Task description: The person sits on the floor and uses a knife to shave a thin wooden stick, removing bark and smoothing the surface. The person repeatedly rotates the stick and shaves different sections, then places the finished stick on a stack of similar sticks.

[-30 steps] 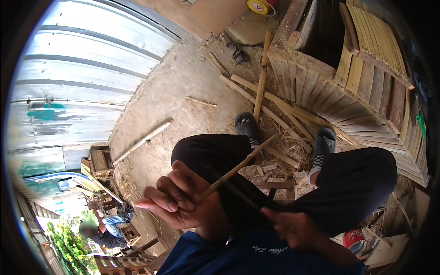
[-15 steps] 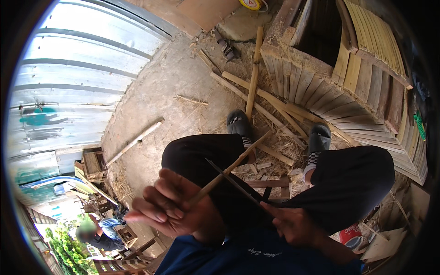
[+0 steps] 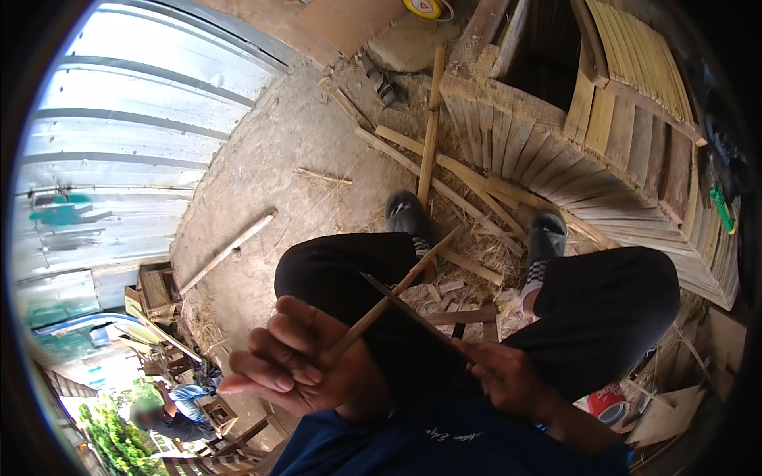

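My left hand point(image 3: 305, 357) is closed around the lower end of a slim wooden stick point(image 3: 417, 271), which slants up and to the right over my knees. My right hand point(image 3: 508, 377) grips a knife, its handle mostly hidden by the fingers. The long dark knife blade point(image 3: 421, 321) points up and to the left and crosses the stick at about mid-length. Whether the edge bites into the wood, I cannot tell. Both hands are above my lap, in front of my dark trousers point(image 3: 345, 270).
Wooden strips point(image 3: 432, 131) and shavings point(image 3: 476, 266) litter the floor by my sandalled feet. Stacked slats point(image 3: 548, 163) rise at the right. A red can point(image 3: 608, 404) stands at lower right. Corrugated metal sheeting point(image 3: 119, 131) lines the left; another person point(image 3: 171, 416) sits at lower left.
The surroundings have shifted slightly left in the picture. My right hand has risen a little, and more of the blade's flat side shows. Both hands keep their holds.
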`<state>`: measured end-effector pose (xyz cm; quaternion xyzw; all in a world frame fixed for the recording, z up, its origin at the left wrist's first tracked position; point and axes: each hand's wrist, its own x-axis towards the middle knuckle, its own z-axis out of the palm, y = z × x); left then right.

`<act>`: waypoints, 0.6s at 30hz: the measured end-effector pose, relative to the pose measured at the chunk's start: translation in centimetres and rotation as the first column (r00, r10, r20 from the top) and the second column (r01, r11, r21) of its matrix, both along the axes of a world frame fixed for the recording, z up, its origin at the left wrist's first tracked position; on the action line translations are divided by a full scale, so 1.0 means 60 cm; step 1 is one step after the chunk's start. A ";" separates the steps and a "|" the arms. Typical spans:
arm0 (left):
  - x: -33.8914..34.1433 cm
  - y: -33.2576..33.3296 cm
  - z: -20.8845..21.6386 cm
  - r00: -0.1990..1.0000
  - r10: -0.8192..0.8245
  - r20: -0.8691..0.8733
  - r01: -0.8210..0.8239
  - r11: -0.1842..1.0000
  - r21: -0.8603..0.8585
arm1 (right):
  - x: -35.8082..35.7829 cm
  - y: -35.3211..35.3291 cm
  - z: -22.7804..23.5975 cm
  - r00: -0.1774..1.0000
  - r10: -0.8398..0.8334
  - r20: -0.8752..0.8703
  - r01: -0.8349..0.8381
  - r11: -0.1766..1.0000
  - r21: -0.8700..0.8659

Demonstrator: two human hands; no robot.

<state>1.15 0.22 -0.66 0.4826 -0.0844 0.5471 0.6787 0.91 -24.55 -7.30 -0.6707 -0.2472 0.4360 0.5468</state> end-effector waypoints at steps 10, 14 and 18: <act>-0.006 -0.005 0.002 1.000 -0.021 -0.002 0.021 1.000 0.005 | -0.022 0.001 -0.019 0.979 -0.045 0.199 0.020 0.992 0.126; 0.000 -0.006 0.000 1.000 -0.009 -0.005 0.009 0.999 0.039 | -0.028 0.004 -0.020 0.989 -0.059 0.133 0.064 0.997 -0.032; 0.003 -0.005 0.001 0.999 -0.008 0.038 0.009 1.000 -0.025 | -0.031 0.002 -0.018 0.988 -0.031 0.150 0.025 0.999 0.041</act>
